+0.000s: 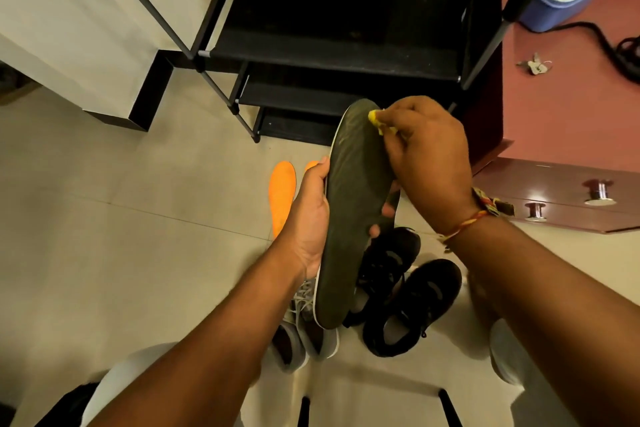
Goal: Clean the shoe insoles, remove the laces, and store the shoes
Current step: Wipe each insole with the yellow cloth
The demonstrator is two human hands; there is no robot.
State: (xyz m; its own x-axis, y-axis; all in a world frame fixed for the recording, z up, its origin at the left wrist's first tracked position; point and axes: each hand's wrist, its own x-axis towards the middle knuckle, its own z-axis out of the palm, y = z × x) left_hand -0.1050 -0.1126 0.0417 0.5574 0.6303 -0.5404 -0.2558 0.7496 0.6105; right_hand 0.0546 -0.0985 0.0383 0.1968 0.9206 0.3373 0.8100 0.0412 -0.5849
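My left hand (311, 215) grips a long dark insole (349, 211) around its middle, holding it up over the floor. My right hand (429, 156) pinches a small yellow cloth (375, 120) against the insole's upper end. On the tiled floor below stand two black shoes (412, 305), laces in. A pair of grey shoes (301, 329) with white laces sits to their left, partly hidden by the insole and my forearm. Two orange insoles (282, 198) lie on the floor behind my left hand, one of them mostly hidden.
A black shoe rack (332, 45) with bare fabric shelves stands straight ahead. A reddish-brown cabinet (561, 114) with metal knobs is at the right; keys (535, 64), a black cable and a blue item lie on it. My knees frame the bottom.
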